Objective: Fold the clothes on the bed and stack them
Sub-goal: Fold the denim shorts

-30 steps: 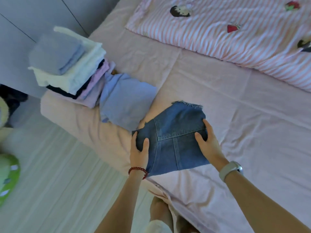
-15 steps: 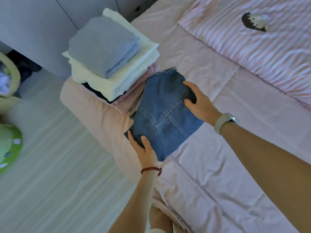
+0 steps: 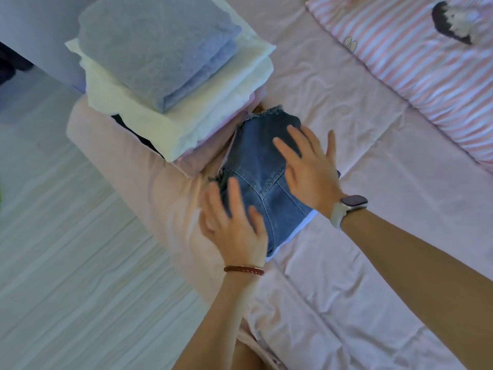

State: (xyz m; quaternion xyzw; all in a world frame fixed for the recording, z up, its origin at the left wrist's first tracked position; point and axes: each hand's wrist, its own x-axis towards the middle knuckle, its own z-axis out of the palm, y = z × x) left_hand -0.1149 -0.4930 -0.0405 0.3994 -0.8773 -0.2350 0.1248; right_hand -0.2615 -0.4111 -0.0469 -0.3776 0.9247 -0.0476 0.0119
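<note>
Your arms are bare to the frame's lower edge, with no sleeves showing. On your left wrist sits a thin reddish-brown braided bracelet (image 3: 243, 270), low in the middle of the frame. Your right wrist carries a smartwatch (image 3: 354, 201) with a dark rectangular face and a pale cream strap, right of centre.

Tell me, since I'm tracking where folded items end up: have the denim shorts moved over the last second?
Yes. The denim shorts went from the open pink sheet toward the clothes stack, and now lie beside it on a light blue garment.
</note>
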